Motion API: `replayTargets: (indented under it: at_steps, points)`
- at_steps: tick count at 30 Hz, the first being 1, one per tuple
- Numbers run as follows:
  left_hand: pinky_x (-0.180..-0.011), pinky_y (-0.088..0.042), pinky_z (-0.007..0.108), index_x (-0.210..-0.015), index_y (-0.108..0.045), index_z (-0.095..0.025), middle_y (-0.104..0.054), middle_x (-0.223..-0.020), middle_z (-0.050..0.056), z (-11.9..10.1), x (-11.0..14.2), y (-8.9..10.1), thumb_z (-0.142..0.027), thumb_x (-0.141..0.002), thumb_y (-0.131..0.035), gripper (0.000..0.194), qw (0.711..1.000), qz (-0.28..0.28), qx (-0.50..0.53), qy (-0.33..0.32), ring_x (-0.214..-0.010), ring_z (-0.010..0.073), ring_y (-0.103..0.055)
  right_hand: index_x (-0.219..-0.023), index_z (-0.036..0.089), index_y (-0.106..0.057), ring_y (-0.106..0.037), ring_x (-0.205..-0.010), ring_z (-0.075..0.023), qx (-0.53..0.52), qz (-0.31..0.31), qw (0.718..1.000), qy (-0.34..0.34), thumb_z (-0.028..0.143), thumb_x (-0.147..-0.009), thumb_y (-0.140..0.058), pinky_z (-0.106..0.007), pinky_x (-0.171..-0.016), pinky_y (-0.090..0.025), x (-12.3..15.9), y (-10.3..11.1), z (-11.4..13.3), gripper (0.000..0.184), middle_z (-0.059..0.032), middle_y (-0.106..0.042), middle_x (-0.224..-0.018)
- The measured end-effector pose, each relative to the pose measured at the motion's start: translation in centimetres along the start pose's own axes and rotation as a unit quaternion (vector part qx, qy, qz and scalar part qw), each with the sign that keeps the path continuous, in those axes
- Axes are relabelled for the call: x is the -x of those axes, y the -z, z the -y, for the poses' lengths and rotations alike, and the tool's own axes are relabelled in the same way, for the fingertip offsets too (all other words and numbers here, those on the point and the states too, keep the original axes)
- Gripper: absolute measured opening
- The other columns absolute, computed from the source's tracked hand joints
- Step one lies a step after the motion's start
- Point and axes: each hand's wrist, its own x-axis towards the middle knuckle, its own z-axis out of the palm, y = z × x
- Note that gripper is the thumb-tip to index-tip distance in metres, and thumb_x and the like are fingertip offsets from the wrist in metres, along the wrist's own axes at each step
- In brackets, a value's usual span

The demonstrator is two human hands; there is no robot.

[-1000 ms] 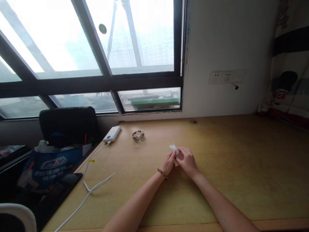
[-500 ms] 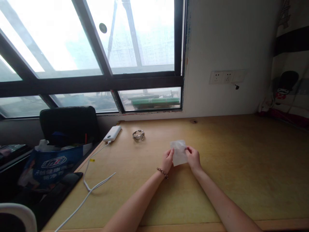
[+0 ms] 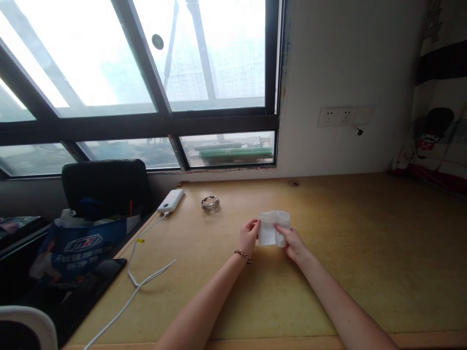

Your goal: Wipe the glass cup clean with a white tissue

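Observation:
A folded white tissue [image 3: 268, 236] is held up between both hands over the wooden table. My left hand [image 3: 249, 234] is closed on its left edge, thumb and fingers pinching; a braided bracelet circles that wrist. My right hand [image 3: 293, 241] grips the tissue from the lower right, its thumb lying across the front and the other fingers partly hidden behind. Farther back to the left, a silvery metal bracelet [image 3: 210, 204] rests on the tabletop, apart from both hands.
On the table's [image 3: 346, 253] left edge lies a white power bank [image 3: 171, 201] with a white cable [image 3: 142, 283] running toward the front. Left of the table are a black chair [image 3: 105, 184] and a blue bag [image 3: 83, 248]. Wall sockets [image 3: 337, 116] sit above the back edge.
My right thumb has shifted inward across the tissue's front. The tissue looks wider and more level, its right side turned toward me. My left hand stays at the left edge.

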Motion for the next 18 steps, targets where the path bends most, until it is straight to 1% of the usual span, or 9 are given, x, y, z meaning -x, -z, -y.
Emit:
replayTargets:
  at_steps: [3,5,7,8,10,11,13,15,18]
  points:
    - [-0.047,-0.047,0.025,-0.089,-0.056,-0.011,-0.062,-0.06,0.004,-1.7,-1.2,2.1,-0.047,-0.069,-0.05,0.041,0.997,-0.04,-0.049,-0.039,-0.047,0.0128,-0.057,-0.078,0.011,-0.061,-0.063,-0.064,-0.0208,0.009,-0.068,0.997,0.039,0.025,-0.058,-0.066,-0.03,-0.058,-0.051,-0.7,0.7,-0.1,0.025,-0.0072,-0.067,-0.073]
    - [-0.048,-0.047,0.025,-0.092,-0.054,-0.012,-0.063,-0.07,0.007,-3.0,-2.1,4.4,-0.045,-0.073,-0.045,0.039,0.981,-0.117,-0.124,-0.098,-0.05,0.0135,-0.059,-0.078,0.012,-0.06,-0.063,-0.063,-0.0203,0.011,-0.097,0.994,0.056,0.026,-0.057,-0.067,-0.029,-0.057,-0.051,-1.0,1.0,-0.1,0.026,-0.0065,-0.067,-0.073]
    - [-0.051,-0.047,0.026,-0.096,-0.055,-0.015,-0.063,-0.086,0.009,-3.9,-2.8,7.2,-0.04,-0.076,-0.042,0.034,0.934,-0.206,-0.256,-0.141,-0.052,0.0129,-0.059,-0.079,0.012,-0.06,-0.063,-0.063,-0.0205,0.01,-0.105,0.992,0.063,0.027,-0.057,-0.066,-0.03,-0.058,-0.051,-1.1,1.1,-0.3,0.027,-0.0065,-0.067,-0.074]
    - [-0.057,-0.047,0.027,-0.099,-0.054,-0.017,-0.062,-0.092,0.009,-4.3,-3.1,8.6,-0.037,-0.077,-0.042,0.032,0.896,-0.241,-0.337,-0.157,-0.058,0.0142,-0.061,-0.079,0.012,-0.059,-0.063,-0.062,-0.0206,0.012,-0.105,0.992,0.062,0.027,-0.057,-0.066,-0.03,-0.058,-0.051,-1.1,1.1,-0.4,0.028,-0.0067,-0.067,-0.074]
    - [-0.07,-0.046,0.031,-0.108,-0.051,-0.019,-0.055,-0.109,0.01,-4.5,-3.4,11.2,-0.032,-0.078,-0.043,0.034,0.815,-0.288,-0.473,-0.169,-0.081,0.0199,-0.06,-0.078,0.011,-0.059,-0.063,-0.062,-0.0206,0.022,-0.105,0.992,0.059,0.027,-0.057,-0.066,-0.03,-0.058,-0.051,-1.1,1.0,-0.7,0.028,-0.007,-0.067,-0.073]
    - [-0.073,-0.045,0.032,-0.113,-0.048,-0.02,-0.05,-0.116,0.011,-4.5,-3.5,12.3,-0.03,-0.078,-0.042,0.036,0.783,-0.296,-0.523,-0.159,-0.091,0.022,-0.057,-0.078,0.011,-0.059,-0.063,-0.061,-0.0205,0.032,-0.107,0.992,0.057,0.026,-0.056,-0.065,-0.029,-0.057,-0.051,-1.0,0.9,-0.8,0.027,-0.0072,-0.067,-0.073]
    - [-0.075,-0.045,0.033,-0.119,-0.041,-0.022,-0.042,-0.125,0.01,-4.1,-3.8,14.0,-0.029,-0.079,-0.041,0.041,0.746,-0.286,-0.59,-0.114,-0.097,0.0232,-0.053,-0.077,0.011,-0.059,-0.063,-0.062,-0.0202,0.058,-0.112,0.99,0.058,0.025,-0.057,-0.064,-0.027,-0.055,-0.05,-1.0,0.9,-1.1,0.025,-0.0074,-0.067,-0.072]
    - [-0.075,-0.045,0.032,-0.122,-0.037,-0.023,-0.036,-0.129,0.01,-3.7,-4.3,15.1,-0.028,-0.08,-0.038,0.043,0.733,-0.255,-0.627,-0.07,-0.096,0.0218,-0.054,-0.077,0.011,-0.059,-0.063,-0.062,-0.0199,0.09,-0.112,0.987,0.065,0.025,-0.058,-0.063,-0.025,-0.053,-0.049,-1.1,1.0,-1.5,0.024,-0.0074,-0.067,-0.072]
    - [-0.076,-0.044,0.03,-0.123,-0.036,-0.024,-0.034,-0.131,0.008,-3.1,-5.1,15.8,-0.024,-0.081,-0.034,0.041,0.723,-0.214,-0.654,-0.056,-0.096,0.0199,-0.053,-0.076,0.011,-0.06,-0.062,-0.062,-0.0195,0.138,-0.105,0.982,0.08,0.027,-0.06,-0.062,-0.023,-0.051,-0.048,-1.2,1.3,-1.9,0.023,-0.0072,-0.067,-0.071]
